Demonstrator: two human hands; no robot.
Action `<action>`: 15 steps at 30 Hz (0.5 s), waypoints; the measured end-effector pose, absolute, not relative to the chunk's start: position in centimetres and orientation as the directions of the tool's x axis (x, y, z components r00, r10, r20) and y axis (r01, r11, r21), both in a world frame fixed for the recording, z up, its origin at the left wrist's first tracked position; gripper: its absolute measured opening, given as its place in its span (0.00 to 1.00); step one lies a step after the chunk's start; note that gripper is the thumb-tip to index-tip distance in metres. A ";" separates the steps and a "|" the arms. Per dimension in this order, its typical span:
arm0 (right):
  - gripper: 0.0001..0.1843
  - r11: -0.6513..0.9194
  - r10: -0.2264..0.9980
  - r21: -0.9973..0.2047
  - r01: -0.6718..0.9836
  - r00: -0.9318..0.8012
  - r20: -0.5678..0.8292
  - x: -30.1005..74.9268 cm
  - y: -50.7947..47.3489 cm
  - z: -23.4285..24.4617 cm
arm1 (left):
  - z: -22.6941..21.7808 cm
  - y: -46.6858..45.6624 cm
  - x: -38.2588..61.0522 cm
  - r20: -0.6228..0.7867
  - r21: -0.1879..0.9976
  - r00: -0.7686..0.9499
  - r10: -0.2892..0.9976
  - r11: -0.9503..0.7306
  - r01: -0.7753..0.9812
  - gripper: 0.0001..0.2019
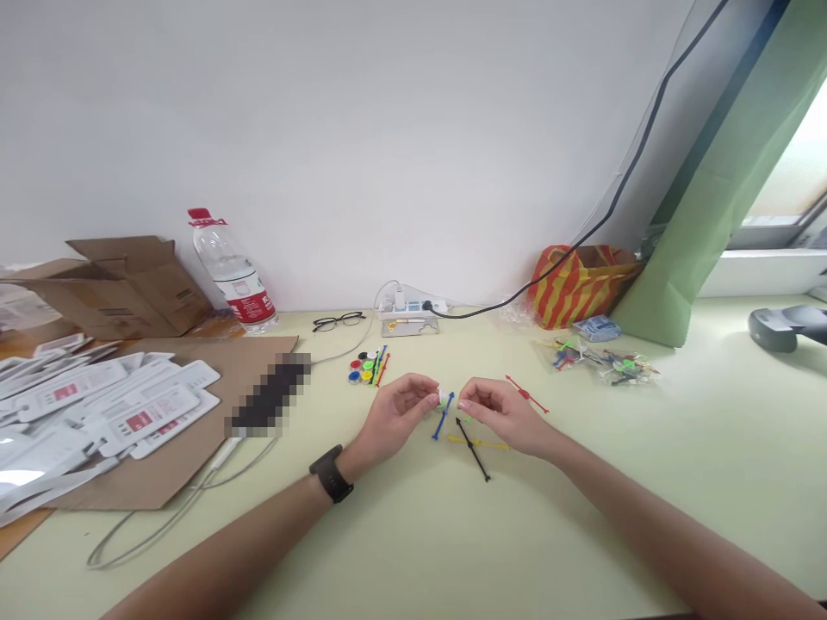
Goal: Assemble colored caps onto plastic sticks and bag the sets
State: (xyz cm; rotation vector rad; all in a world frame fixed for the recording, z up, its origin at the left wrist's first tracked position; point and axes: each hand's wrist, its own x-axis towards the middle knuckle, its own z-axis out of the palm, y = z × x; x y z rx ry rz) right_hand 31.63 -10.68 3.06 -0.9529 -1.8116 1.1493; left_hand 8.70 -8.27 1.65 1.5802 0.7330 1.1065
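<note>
My left hand [399, 417] is closed, thumb and index finger pinched together beside a small white piece [443, 398]. A blue arrow-shaped spinner [444, 417] stands tilted just right of those fingertips. Opposite it, my right hand [500, 415] is also pinched; whatever sits between its fingertips is too small to make out. Below the hands, a black arrow spinner [475, 453] crosses a yellow arrow spinner [491, 445] on the table. Beyond my right hand lies a red arrow spinner [526, 394], and a bit of green shows under its fingers.
Coloured discs [368, 365] and a row of arrow spinners [380, 366] lie beyond my left hand. Bagged parts [624, 368] are at right. Eyeglasses [339, 322], a power strip [413, 307] and a bottle [236, 280] stand near the wall; white packets [142, 413] cover cardboard at left.
</note>
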 end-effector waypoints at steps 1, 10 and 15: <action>0.17 0.312 0.884 -0.932 0.182 -0.415 0.215 31.7 -10.7 3.1 | 1.5 -8.2 8.6 0.293 0.955 0.372 0.881 -0.292 -0.060 0.12; 0.19 0.311 0.909 -0.925 0.220 -0.354 0.222 32.2 -10.3 3.3 | 1.8 -7.0 8.1 0.255 0.967 0.145 0.956 -0.253 -0.036 0.16; 0.19 0.299 0.911 -0.928 0.223 -0.357 0.207 32.3 -10.1 3.0 | 1.8 -6.4 7.7 0.247 0.969 0.082 0.966 -0.247 -0.005 0.17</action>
